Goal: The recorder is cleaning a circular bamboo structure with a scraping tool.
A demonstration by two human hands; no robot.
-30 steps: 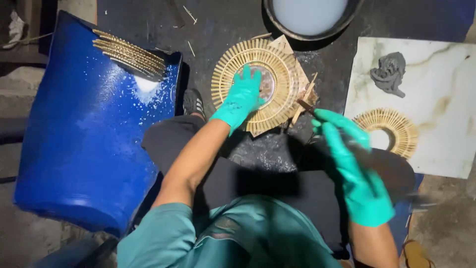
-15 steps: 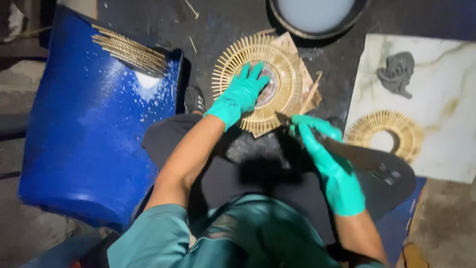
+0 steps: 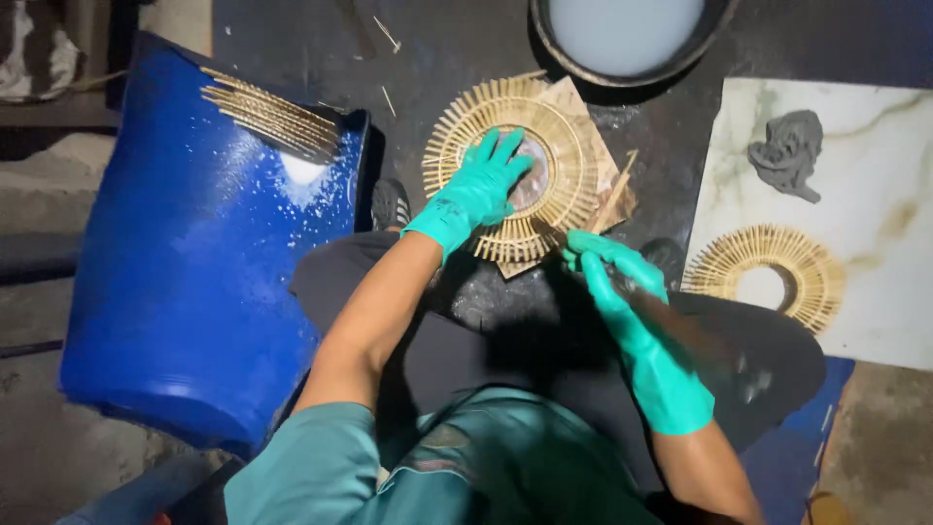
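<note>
Left hand lies flat, gloved fingers spread, palm pressed down on the middle of the stick ring, pinning it to a brown board on the dark floor in front of the knees. The ring sits in the middle of the scene, just near of the bowl of pale liquid at the far edge.

Right hand is curled shut round something thin at the ring's near-right rim; it looks like a stick or a small tool, but the blur there hides which. A loose stick lies on the board just right of the ring, its long axis running near-left to far-right.

How far along? I'd say late in this piece: sticks fan out all the way round, with only the near-right edge looking ragged where the hand works. A second ring rests on the marble slab to the right, looking complete, near a lump of grey clay. A bundle of sticks waits on the blue barrel at left, its long axis running far-left to near-right, so there's stock for more.

The ring itself has no single heading; it lies flat, sticks pointing outward like spokes from an open centre.
</note>
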